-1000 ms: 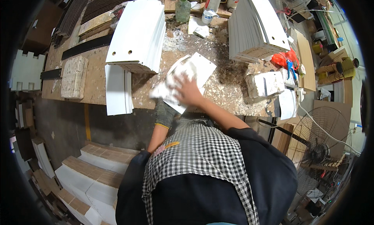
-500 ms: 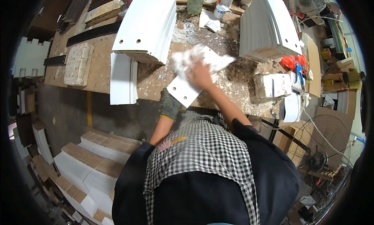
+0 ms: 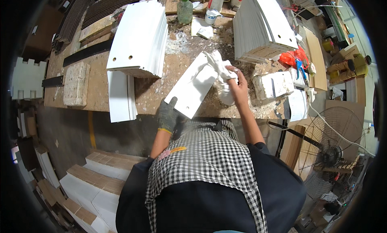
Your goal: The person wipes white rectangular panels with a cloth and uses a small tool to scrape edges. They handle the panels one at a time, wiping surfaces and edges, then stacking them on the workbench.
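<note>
A flat white board (image 3: pixel 186 90) with a small hole at its near end lies slanted at the front of the workbench. My left hand (image 3: pixel 167 114), in a dark grey knit glove with a yellow cuff edge, is closed on the board's near left corner, its thumb on top. Bare, my right hand (image 3: pixel 238 87) grips a crumpled white cloth (image 3: pixel 219 67) at the board's right edge. Part of the cloth covers the far end of the board, and the rest hangs toward the bench top.
Tall stacks of white boards, one left (image 3: pixel 135 39) and one right (image 3: pixel 258 29), flank the work spot. Behind stand a green bottle (image 3: pixel 184 11) and a white cup (image 3: pixel 211 17). Wrapped blocks (image 3: pixel 76 84) (image 3: pixel 273 86) sit near both ends. At right are a fan (image 3: pixel 330 154) and another person (image 3: pixel 350 67).
My right hand has drawn back to the right with the cloth, uncovering more of the board. The board lies at a different slant, still in my left hand. The whole view has shifted slightly.
</note>
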`<action>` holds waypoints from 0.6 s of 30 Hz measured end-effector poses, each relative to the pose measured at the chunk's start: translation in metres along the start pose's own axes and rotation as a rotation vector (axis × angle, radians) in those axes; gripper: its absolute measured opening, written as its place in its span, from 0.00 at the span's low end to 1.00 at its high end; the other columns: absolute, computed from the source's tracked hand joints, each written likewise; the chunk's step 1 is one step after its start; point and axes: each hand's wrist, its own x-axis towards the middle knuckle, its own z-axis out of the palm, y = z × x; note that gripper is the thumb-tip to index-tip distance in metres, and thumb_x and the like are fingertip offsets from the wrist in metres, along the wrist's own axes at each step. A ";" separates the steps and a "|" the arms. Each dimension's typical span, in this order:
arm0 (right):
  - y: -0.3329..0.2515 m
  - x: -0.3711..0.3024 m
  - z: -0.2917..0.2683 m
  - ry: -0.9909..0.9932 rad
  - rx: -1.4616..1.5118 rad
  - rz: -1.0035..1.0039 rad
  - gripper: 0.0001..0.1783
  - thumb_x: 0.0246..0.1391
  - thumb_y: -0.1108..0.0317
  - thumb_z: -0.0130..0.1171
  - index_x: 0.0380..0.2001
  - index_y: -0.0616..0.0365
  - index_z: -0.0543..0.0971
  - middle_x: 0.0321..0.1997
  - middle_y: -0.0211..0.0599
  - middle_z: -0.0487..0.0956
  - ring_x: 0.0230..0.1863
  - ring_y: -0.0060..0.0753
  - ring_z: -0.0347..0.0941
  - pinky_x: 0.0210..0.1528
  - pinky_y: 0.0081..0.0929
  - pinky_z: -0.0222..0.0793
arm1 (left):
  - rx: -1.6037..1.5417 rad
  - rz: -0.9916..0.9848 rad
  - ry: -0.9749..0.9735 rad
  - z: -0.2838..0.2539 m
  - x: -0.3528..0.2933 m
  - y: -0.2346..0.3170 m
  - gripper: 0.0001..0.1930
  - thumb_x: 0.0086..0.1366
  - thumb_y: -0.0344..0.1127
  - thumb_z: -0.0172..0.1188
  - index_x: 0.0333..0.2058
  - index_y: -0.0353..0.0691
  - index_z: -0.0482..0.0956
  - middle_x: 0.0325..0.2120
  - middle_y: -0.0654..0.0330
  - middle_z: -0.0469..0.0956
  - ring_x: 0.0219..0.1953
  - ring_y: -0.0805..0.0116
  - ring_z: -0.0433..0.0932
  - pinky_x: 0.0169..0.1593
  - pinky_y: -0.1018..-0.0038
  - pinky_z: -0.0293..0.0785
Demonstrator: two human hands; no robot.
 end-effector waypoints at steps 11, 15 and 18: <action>0.093 0.092 0.011 0.161 -0.875 -0.651 0.23 0.65 0.56 0.52 0.58 0.54 0.77 0.67 0.39 0.73 0.70 0.47 0.63 0.70 0.48 0.55 | 0.402 0.298 -0.008 -0.006 -0.060 0.035 0.18 0.69 0.46 0.61 0.50 0.40 0.80 0.38 0.47 0.84 0.39 0.52 0.84 0.45 0.59 0.78; 0.125 0.156 -0.031 0.153 -0.324 -0.106 0.21 0.66 0.62 0.53 0.55 0.66 0.77 0.47 0.44 0.83 0.48 0.38 0.78 0.53 0.33 0.71 | 0.315 0.278 0.040 -0.014 -0.053 0.048 0.16 0.69 0.42 0.62 0.49 0.39 0.80 0.35 0.49 0.83 0.36 0.55 0.83 0.42 0.62 0.78; 0.102 0.108 -0.030 0.329 -0.201 -0.187 0.21 0.69 0.62 0.51 0.55 0.67 0.77 0.43 0.43 0.83 0.45 0.31 0.77 0.49 0.33 0.70 | 0.064 0.447 0.162 -0.048 -0.028 0.012 0.12 0.66 0.37 0.64 0.45 0.38 0.82 0.33 0.51 0.82 0.35 0.62 0.80 0.43 0.69 0.76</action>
